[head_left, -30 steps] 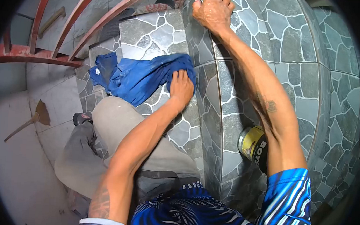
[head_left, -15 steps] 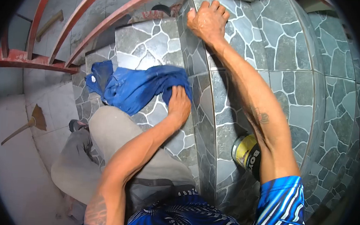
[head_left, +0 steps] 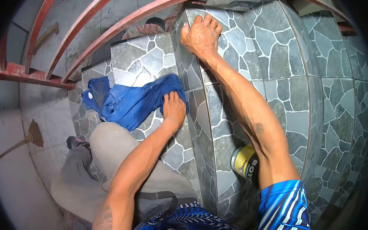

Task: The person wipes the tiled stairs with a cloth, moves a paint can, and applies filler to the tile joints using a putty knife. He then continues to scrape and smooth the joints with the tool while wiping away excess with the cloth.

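My left hand (head_left: 174,110) is closed on the right end of a crumpled blue cloth (head_left: 128,102), which lies over the lower stone-patterned step (head_left: 124,56), close to the riser. On the front edge of the higher tiled step (head_left: 276,53) rests my right hand (head_left: 201,35), its fingers curled and pointing away from me. Whether anything is under those fingers is hidden. Beneath my right arm stands a black and yellow can (head_left: 245,162), partly covered by the arm.
Red curved metal bars (head_left: 100,42) cross the upper left. A broom-like tool (head_left: 30,138) lies on the pale floor at left, with a wooden-handled tool (head_left: 46,38) beyond the bars. A printed bag (head_left: 235,1) is at the top. More tiled steps (head_left: 341,99) rise at right.
The view has shifted slightly, so most things sit lower and further left. The bunched right end of the cloth has changed shape under my left hand. My right hand keeps its place on the step.
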The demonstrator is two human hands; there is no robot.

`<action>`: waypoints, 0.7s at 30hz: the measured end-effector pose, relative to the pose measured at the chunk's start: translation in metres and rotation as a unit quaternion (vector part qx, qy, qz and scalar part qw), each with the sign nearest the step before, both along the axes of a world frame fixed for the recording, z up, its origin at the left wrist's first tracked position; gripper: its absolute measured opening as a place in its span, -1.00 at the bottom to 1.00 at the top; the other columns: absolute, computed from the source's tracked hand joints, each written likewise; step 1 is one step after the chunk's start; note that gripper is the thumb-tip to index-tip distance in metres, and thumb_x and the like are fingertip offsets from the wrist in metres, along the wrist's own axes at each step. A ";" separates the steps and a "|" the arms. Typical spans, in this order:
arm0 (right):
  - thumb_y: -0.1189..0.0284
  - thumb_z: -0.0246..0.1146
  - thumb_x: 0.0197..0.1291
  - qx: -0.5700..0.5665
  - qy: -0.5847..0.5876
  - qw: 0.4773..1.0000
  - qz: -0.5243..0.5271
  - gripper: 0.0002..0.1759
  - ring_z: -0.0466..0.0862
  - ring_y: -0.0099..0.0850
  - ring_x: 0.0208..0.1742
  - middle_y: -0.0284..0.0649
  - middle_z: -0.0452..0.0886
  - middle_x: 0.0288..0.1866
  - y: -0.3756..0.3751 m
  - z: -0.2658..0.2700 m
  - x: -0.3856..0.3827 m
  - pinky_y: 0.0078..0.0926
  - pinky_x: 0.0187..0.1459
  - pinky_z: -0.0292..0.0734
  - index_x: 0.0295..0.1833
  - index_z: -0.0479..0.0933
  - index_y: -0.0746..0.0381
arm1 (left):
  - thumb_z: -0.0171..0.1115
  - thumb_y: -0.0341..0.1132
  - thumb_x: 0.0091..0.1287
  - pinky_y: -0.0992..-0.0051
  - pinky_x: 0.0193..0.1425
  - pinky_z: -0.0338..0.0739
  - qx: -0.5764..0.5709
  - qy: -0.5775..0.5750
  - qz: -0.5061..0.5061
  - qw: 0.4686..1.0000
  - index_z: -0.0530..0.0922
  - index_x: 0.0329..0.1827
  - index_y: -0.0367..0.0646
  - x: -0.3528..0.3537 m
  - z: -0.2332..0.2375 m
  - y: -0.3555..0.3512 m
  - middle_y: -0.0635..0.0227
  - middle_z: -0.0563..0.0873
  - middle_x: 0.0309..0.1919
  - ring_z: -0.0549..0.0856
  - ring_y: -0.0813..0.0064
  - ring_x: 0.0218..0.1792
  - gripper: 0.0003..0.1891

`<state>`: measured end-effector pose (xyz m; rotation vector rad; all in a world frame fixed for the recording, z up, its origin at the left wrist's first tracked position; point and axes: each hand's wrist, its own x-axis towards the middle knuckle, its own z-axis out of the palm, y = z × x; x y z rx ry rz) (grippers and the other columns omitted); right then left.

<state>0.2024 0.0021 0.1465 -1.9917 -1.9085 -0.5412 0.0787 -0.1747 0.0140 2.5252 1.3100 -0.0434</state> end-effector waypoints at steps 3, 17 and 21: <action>0.10 0.21 0.20 -0.014 -0.006 1.000 -0.008 -0.42 0.46 0.13 0.15 0.23 0.50 0.06 -0.001 -0.001 0.002 0.13 0.21 0.24 -0.01 0.57 0.49 | 0.11 -0.26 0.33 0.03 0.39 0.19 0.114 0.071 -0.028 0.991 0.76 -0.02 -0.26 0.004 0.000 -0.019 0.03 0.68 0.07 0.49 0.12 0.21 -0.65; 0.12 0.22 0.17 0.008 -0.012 1.000 0.001 -0.42 0.43 0.10 0.19 0.20 0.50 0.08 0.003 0.001 0.000 0.10 0.23 0.22 -0.01 0.57 0.49 | 0.13 -0.25 0.33 -0.05 0.47 0.14 0.061 0.018 -0.045 0.997 0.72 0.05 -0.33 -0.013 0.009 -0.018 -0.04 0.64 0.16 0.48 0.06 0.24 -0.61; 0.10 0.21 0.16 0.014 -0.022 1.000 -0.005 -0.42 0.45 0.09 0.15 0.20 0.51 0.06 0.007 0.000 0.007 0.11 0.21 0.23 -0.02 0.58 0.48 | 0.11 -0.23 0.34 -0.12 0.55 0.03 0.006 0.025 -0.014 1.000 0.69 0.10 -0.37 0.009 0.003 -0.002 -0.08 0.60 0.23 0.43 -0.01 0.34 -0.57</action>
